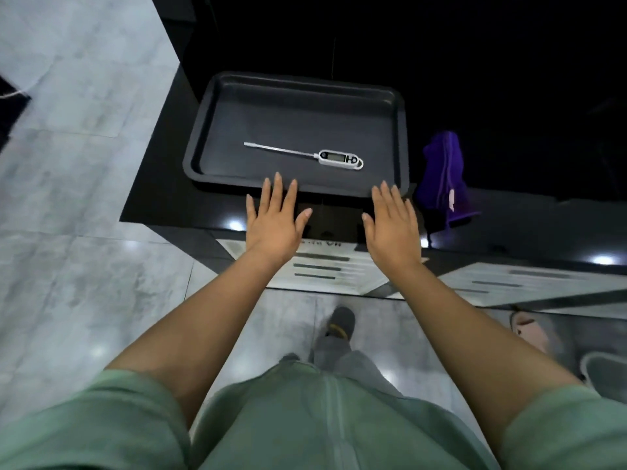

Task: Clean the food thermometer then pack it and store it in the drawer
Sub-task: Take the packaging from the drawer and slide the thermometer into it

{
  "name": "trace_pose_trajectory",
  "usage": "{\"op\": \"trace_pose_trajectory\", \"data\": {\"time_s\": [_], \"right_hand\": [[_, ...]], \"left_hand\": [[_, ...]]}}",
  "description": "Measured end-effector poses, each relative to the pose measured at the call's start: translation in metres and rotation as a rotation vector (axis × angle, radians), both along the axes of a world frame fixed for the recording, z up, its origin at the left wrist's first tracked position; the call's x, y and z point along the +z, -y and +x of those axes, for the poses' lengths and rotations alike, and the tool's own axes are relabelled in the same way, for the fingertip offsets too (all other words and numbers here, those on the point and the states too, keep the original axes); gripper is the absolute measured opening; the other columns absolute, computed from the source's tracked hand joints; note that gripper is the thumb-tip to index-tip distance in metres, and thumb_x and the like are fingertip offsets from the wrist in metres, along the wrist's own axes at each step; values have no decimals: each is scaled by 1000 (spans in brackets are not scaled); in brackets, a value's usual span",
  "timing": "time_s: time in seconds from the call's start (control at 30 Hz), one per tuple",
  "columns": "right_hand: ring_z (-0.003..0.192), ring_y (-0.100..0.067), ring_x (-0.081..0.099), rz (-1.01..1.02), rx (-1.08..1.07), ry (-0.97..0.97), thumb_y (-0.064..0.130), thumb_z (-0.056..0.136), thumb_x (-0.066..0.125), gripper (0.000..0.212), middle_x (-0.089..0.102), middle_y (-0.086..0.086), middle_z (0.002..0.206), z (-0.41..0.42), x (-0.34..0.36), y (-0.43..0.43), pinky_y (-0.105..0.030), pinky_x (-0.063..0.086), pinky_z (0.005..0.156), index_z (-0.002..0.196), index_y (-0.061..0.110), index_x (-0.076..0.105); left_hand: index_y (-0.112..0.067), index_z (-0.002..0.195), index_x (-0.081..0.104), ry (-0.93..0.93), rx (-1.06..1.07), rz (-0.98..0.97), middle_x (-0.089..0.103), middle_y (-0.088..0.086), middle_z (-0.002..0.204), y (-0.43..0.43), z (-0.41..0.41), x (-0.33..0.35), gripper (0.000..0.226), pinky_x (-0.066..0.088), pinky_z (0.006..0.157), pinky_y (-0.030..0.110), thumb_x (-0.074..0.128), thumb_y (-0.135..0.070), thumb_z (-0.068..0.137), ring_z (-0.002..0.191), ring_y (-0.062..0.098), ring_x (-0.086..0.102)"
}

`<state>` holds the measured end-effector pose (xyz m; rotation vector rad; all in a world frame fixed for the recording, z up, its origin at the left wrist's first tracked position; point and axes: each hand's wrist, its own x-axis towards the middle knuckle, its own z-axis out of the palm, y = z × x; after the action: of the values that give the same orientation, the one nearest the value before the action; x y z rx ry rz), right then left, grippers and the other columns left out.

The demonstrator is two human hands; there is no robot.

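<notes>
Thermometer (307,155) lies in tray (298,189) beyond both hands' grips (flat, empty).

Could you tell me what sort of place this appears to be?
Probably a kitchen: a dark baking tray with a food thermometer on it sits on a glossy black counter, above a pale tiled floor.

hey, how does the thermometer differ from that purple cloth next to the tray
The thermometer is white with a thin metal probe; the purple cloth is soft and bunched up. The thermometer lies flat inside the dark tray; the cloth sits outside it, on the black counter to the tray's right. Neither is touched by the left hand or right hand.
</notes>
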<state>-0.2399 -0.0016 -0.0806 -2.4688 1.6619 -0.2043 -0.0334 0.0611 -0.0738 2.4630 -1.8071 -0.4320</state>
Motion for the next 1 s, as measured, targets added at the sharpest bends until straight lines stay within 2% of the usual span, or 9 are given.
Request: {"op": "trace_pose_trajectory", "data": {"time_s": [0.2, 0.33, 0.43, 0.63, 0.83, 1.0], "right_hand": [[150, -17, 4, 67, -73, 17, 33, 104, 29, 56, 10, -5, 163, -14, -8, -48, -36, 1, 122, 155, 12, 16], [150, -20, 4, 72, -95, -23, 35, 104, 26, 57, 11, -7, 163, -30, -12, -54, -35, -1, 121, 154, 10, 16], [150, -22, 3, 80, -97, -72, 36, 104, 22, 58, 9, -9, 163, -36, -15, -48, -35, -1, 122, 154, 9, 14], [150, -21, -2, 64, -60, -81, 40, 104, 16, 59, 3, -7, 164, -46, -30, -40, -35, -3, 122, 155, 11, 9], [150, -23, 7, -91, -119, 30, 38, 105, 19, 57, 15, -7, 163, -41, -50, -46, -38, 1, 122, 154, 9, 18], [149, -23, 17, -240, -234, 137, 36, 104, 23, 55, 26, -7, 159, -28, -66, -44, -39, 5, 122, 151, 8, 28]], "left_hand": [[-23, 155, -3, -25, 3, 38, -13, 3, 163, -52, -1, -17, 66, -8, 120, 48, 12, -56, 100, 149, 22, -15], [-22, 155, -4, -17, 13, 34, -14, 2, 163, -80, -8, -24, 67, -8, 119, 46, 12, -56, 100, 149, 21, -16], [-22, 155, -3, -51, 36, 26, -15, 2, 163, -100, -19, -31, 66, -8, 119, 44, 13, -55, 100, 149, 21, -15], [-18, 155, -5, -187, 103, 157, -14, 3, 163, -118, -53, -56, 65, -7, 121, 43, 13, -51, 102, 149, 21, -14], [-13, 156, 7, -528, 338, 195, 5, 7, 164, -91, -72, -91, 63, 5, 122, 42, 20, -46, 104, 151, 24, 4], [-11, 153, 25, -1005, 779, 156, 32, 8, 156, -48, -74, -112, 60, 23, 114, 36, 21, -46, 104, 142, 27, 31]]}}
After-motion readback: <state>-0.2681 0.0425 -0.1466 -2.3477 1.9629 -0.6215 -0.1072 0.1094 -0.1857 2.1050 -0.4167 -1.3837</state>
